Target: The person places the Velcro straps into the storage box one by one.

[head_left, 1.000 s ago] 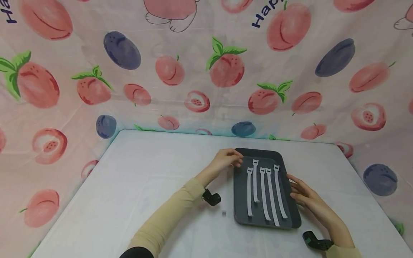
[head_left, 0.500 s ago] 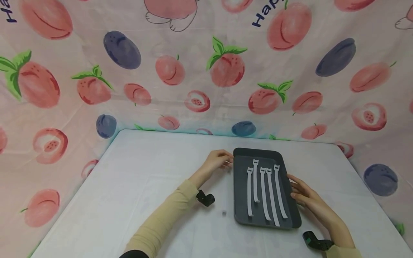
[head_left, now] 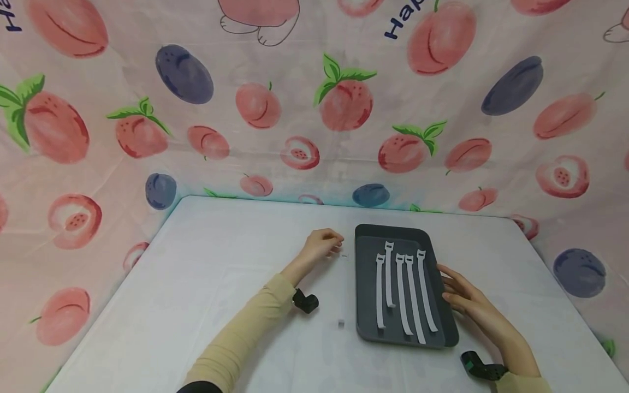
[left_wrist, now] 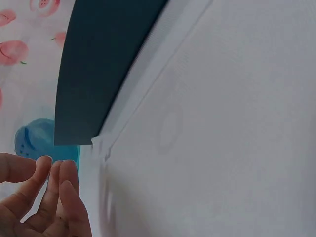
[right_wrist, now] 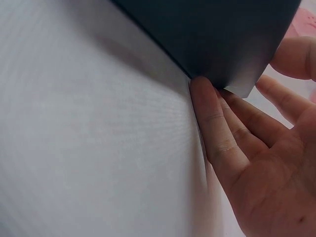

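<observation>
A dark grey tray (head_left: 363,284) lies on the white table, holding several white hook-and-loop cable ties (head_left: 413,289) laid lengthwise. My left hand (head_left: 319,245) hovers left of the tray's far end, fingers loosely bent with nothing visible between them. In the left wrist view, the fingertips (left_wrist: 44,160) come close together below the tray's corner. A faint pale strip (left_wrist: 143,94) lies along the tray's left side there. My right hand (head_left: 469,300) rests its nearly straight fingers against the tray's right side; the right wrist view has a fingertip (right_wrist: 203,91) right at the tray's lower edge.
A small grey piece (head_left: 341,323) lies on the table (head_left: 221,262) left of the tray. Behind the table hangs a fruit-printed cloth (head_left: 304,71). A black wrist camera (head_left: 306,301) sits by the left wrist, another wrist camera (head_left: 484,368) by the right.
My left hand has moved left, from over the tray's far left edge to beside it, over the table. My right hand, the tray and the ties stay put.
</observation>
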The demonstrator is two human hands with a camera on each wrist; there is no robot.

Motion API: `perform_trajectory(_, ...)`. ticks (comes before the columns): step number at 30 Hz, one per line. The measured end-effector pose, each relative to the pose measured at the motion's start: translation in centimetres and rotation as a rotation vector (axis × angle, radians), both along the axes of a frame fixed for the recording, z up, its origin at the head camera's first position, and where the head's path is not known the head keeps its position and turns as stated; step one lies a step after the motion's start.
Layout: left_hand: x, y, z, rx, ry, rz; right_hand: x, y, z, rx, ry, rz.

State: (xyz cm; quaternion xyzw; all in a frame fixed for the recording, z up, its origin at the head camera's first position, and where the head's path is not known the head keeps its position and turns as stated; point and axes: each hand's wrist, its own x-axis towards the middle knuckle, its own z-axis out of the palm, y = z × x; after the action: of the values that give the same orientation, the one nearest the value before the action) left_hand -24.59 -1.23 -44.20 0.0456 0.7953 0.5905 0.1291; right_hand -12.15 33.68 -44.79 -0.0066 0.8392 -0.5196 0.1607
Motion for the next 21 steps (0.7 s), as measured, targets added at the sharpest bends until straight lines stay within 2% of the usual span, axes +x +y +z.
perform_trajectory(8,-0.1,-0.55,-0.34,-0.046,-0.019,-0.006,0.05,0.01,0.02,0.008,0.012,0.008)
perform_trajectory(14,-0.16,-0.8,-0.83,-0.098,-0.049,-0.046,0.09,0.16,0.02,0.004,0.017,0.028)
perform_trajectory(21,-0.14,-0.49,-0.88,-0.125,-0.027,-0.07,0.07,0.1,0.09,0.013,0.025,0.022)
